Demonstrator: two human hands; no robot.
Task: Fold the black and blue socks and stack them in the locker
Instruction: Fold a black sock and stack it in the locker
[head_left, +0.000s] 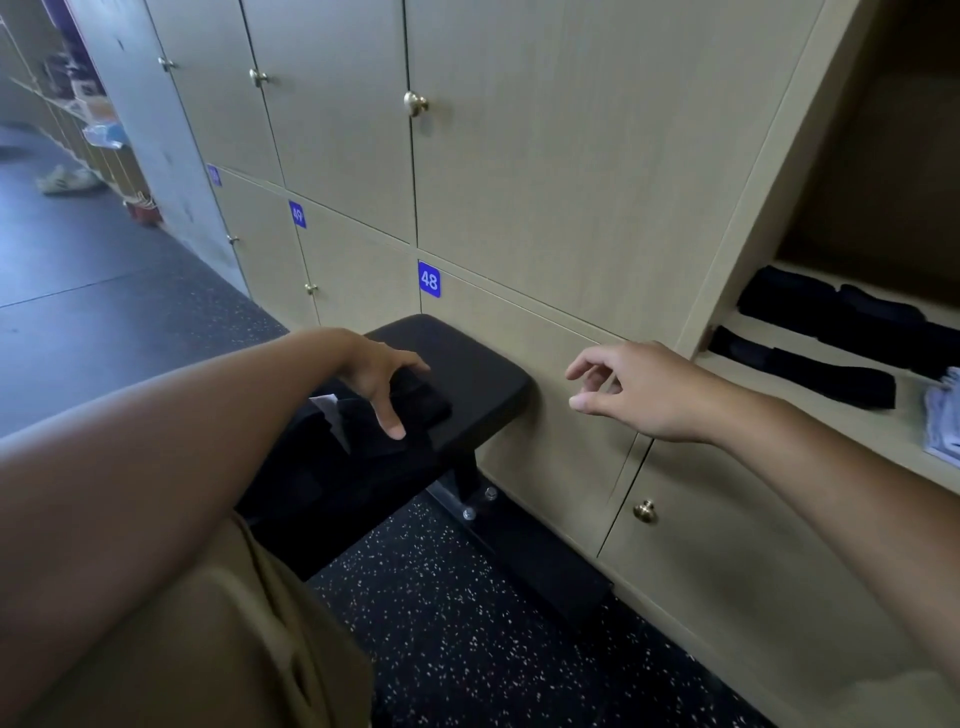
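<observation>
You see one wide head view, looking forward and down, close over the worktop (467, 374) beside the lockers (519, 182).

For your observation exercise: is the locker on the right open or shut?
Open: the locker shows its shelves, with black socks lying on them.

"48", "49" — locker door labels (429, 279)

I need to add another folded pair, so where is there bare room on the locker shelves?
Lower shelf: bare wood at its front edge, between the long black sock and the pale cloth. Upper shelf: crowded by black socks; only a strip behind them is free.
</observation>
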